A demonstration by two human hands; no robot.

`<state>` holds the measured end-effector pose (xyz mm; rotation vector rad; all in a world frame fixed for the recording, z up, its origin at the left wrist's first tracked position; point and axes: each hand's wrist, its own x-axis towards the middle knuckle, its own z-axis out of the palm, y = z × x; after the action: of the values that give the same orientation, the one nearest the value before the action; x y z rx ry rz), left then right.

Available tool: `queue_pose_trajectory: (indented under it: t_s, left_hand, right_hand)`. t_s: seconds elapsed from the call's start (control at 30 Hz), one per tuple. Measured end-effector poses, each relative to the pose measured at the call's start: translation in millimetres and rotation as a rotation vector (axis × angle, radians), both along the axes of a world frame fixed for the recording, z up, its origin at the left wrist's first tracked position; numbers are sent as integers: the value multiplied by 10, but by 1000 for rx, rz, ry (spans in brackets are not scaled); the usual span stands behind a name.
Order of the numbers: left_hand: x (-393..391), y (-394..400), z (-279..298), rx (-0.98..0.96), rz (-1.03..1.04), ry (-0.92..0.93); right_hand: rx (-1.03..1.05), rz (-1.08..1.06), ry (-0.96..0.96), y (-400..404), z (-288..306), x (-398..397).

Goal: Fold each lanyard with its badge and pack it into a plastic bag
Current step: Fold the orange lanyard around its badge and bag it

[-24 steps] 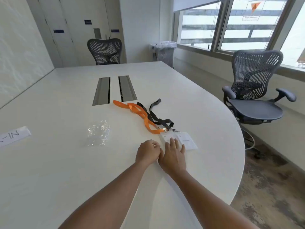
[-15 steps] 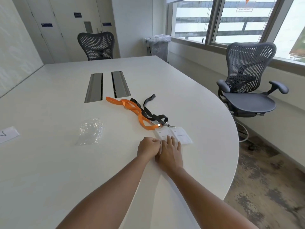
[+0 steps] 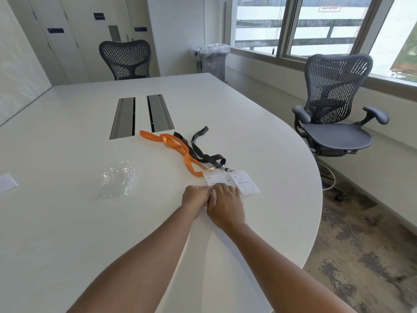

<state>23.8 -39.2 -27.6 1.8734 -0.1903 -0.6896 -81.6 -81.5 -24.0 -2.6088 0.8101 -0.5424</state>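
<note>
Both hands have barely shifted since the earlier frames; they stay bunched together at the near edge of the badges, and only the head camera has swung a little.

Left to right on the worktop [image 3: 67,222]: a white paper slip [image 3: 6,182] at the far left edge, then the crumpled clear plastic bag [image 3: 118,178], well apart from everything else. Next the orange lanyard [image 3: 178,146] and black lanyard [image 3: 203,154], straps crossing and loosely tangled, both unfolded. Their clips lead to two white badges lying side by side and overlapping: the left badge [image 3: 215,178] and the right badge [image 3: 244,182].

Risks, as a guess: straps cross, so pulling one badge likely drags the other lanyard along. Badges sit near the curved worktop edge, so a snagged tug could slide one off. Bag is flimsy and crumpled, so it may scoot or stay closed when approached with one hand.

Grip: left hand [image 3: 195,197] has fingers curled into a loose fist, fingertips at the near edge of the left badge; cannot tell whether it pinches the card or just rests there. Right hand [image 3: 225,204] lies palm down, fingers [image 3: 222,188] fairly straight, resting over the near edge of the left badge, touching the left hand. Nothing lifted yet; no lanyard folded or bagged.
</note>
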Motion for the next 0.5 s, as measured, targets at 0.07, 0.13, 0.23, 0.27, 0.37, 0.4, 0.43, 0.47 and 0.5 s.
queue_pose_trajectory:
  t_s: [0.07,0.13,0.23,0.27,0.37,0.4,0.43,0.47,0.5]
  left_hand:
    - [31,29,-16,-43,-4,17]
    - [50,97,5,-52,-8,-32]
    - [84,239,99,-106,-12,-130]
    - [111,292,132,-138,-28,-151]
    - [173,458,244,-213,-84,-195]
    - [193,506,281,-219,-88,-210]
    - [211,556,321,-223,-85,-223]
    - [234,601,359,-226,-79,-229]
    - [256,648,393,-229,-71,-226]
  right_hand:
    - [19,-28,-106,3,50,36]
    - [68,-61,-202,-15,124,80]
    - [184,-120,-291,-54,282,154]
    - [221,-136,-304,-68,334,187]
    - [390,-151,-320,-115,442,318]
    - [467,-140,-340,-125,464,363]
    - [539,-122,-367,-128,483,404]
    - [603,-106,-393,-125,498,437]
    - [660,-91,-417,-116,516,461]
